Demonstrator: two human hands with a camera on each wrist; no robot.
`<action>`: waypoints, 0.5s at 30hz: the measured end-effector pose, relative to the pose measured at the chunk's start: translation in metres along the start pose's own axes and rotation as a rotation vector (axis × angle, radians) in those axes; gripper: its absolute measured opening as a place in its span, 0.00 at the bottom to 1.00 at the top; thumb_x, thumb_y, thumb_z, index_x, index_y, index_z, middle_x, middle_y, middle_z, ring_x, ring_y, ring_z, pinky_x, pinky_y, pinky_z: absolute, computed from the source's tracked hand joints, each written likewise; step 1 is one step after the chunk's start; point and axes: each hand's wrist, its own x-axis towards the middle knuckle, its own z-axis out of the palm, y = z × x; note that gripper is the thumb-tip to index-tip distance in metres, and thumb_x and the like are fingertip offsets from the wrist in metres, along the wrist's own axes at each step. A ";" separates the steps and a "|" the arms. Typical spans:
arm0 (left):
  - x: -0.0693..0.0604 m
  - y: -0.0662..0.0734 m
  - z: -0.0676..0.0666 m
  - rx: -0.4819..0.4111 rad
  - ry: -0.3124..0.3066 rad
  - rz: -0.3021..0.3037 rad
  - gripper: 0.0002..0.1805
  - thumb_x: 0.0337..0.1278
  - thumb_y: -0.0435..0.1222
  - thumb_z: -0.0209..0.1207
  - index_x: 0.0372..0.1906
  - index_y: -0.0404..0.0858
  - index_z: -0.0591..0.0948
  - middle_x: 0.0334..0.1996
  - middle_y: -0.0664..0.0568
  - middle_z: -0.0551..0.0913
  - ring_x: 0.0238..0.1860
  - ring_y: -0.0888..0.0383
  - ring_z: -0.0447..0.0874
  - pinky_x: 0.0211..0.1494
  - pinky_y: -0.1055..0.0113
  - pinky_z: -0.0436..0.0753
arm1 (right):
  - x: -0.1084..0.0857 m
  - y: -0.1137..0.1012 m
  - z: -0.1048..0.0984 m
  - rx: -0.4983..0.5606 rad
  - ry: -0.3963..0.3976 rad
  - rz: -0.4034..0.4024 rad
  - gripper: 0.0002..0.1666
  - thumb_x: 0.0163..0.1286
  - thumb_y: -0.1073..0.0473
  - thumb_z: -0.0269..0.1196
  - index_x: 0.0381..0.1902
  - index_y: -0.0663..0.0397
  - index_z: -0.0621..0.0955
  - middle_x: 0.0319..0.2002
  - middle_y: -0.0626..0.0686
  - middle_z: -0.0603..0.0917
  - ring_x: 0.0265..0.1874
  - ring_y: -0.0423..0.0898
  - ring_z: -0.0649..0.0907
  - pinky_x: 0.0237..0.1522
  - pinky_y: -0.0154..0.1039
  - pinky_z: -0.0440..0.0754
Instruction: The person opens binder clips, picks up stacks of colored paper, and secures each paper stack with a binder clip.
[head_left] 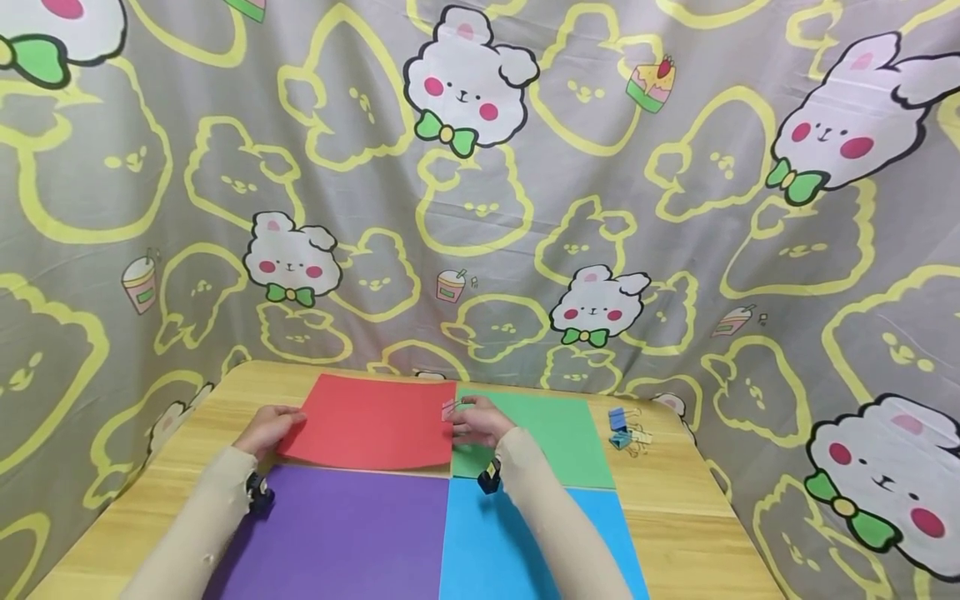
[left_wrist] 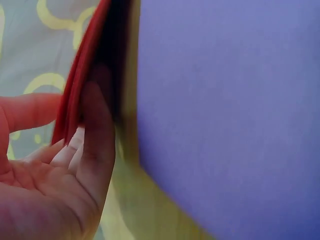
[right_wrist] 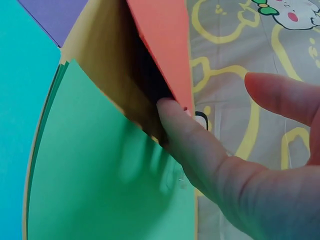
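Observation:
My left hand (head_left: 270, 430) pinches the left edge of a stack of red paper (head_left: 375, 425). The left wrist view shows the layered sheets (left_wrist: 76, 92) between thumb and fingers, lifted off the table on that side. At the stack's right edge sits a small pink clip (head_left: 448, 409), with wire handles beside it. My right hand (head_left: 482, 422) is at this edge, over green paper (head_left: 555, 437). Its thumb stands apart while a finger (right_wrist: 192, 135) touches the raised red edge. The clip is mostly hidden in the right wrist view.
Purple paper (head_left: 345, 533) lies nearest on the left and blue paper (head_left: 495, 558) on the right. Blue and teal binder clips (head_left: 619, 429) and a pale yellow one (head_left: 641, 437) lie at the table's right. A patterned curtain (head_left: 495, 200) hangs around the wooden table (head_left: 697, 517).

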 end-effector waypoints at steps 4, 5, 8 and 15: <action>-0.007 0.003 -0.007 -0.005 -0.057 0.006 0.31 0.77 0.37 0.52 0.67 0.12 0.65 0.53 0.26 0.79 0.43 0.58 0.81 0.42 0.70 0.85 | -0.003 -0.001 0.001 0.005 -0.020 0.005 0.47 0.77 0.68 0.58 0.82 0.65 0.44 0.71 0.74 0.71 0.69 0.70 0.76 0.64 0.61 0.81; -0.008 0.005 -0.009 0.002 -0.076 0.012 0.32 0.77 0.37 0.51 0.68 0.12 0.64 0.54 0.24 0.79 0.44 0.57 0.82 0.43 0.68 0.85 | -0.004 -0.001 0.001 0.006 -0.026 0.006 0.48 0.77 0.68 0.58 0.82 0.65 0.43 0.71 0.75 0.70 0.69 0.70 0.75 0.64 0.61 0.81; -0.011 0.007 -0.014 0.036 -0.115 0.021 0.32 0.79 0.38 0.50 0.69 0.12 0.62 0.59 0.21 0.77 0.48 0.53 0.84 0.45 0.67 0.87 | -0.008 -0.002 0.002 0.011 -0.046 0.008 0.48 0.77 0.68 0.58 0.82 0.64 0.42 0.72 0.75 0.68 0.71 0.71 0.73 0.65 0.62 0.81; -0.018 0.010 -0.022 0.059 -0.168 0.022 0.36 0.79 0.41 0.50 0.74 0.16 0.56 0.63 0.19 0.73 0.55 0.43 0.83 0.48 0.61 0.87 | -0.014 -0.004 -0.002 0.036 -0.088 0.008 0.51 0.77 0.68 0.57 0.83 0.60 0.38 0.76 0.76 0.60 0.72 0.74 0.69 0.66 0.66 0.77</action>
